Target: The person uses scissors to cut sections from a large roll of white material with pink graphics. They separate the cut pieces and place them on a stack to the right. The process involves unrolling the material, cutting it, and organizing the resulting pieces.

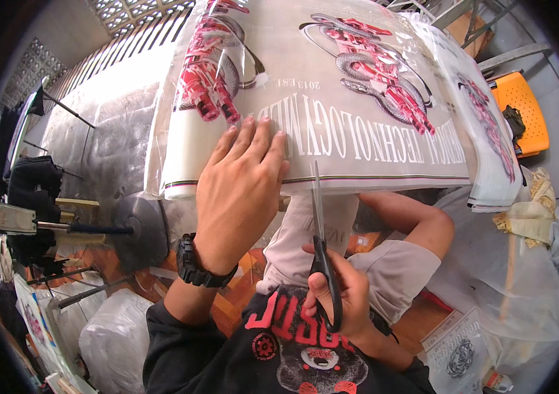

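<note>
Head view. Left hand (240, 187) lies flat, palm down, fingers together and extended, pressing on the near edge of a glossy film sheet (332, 98); it grips nothing. A black chunky watch (197, 266) sits on that wrist.

Right hand (338, 299) is curled closed through the black loop handles of the scissors (322, 253). The thin steel blades point straight up, away from the body, tips reaching the sheet's near edge just right of the left fingertips. Blades appear nearly closed; the gap is too fine to judge.

The sheet is translucent, shiny plastic with wrinkled glare, printed with red-and-grey mechanical graphics and pale lettering; a thin dark stripe runs along its near border. It drapes over the front of a work surface, centre-top of frame. A stack of similar sheets (490, 144) hangs to the right, edges layered.

Below: black sleeves, a black shirt with red print. Orange plastic chair (522, 108) far right. Grey disc-shaped stand (138, 230) left, with a dark-handled rod. White plastic bags (112, 335) lower left.
</note>
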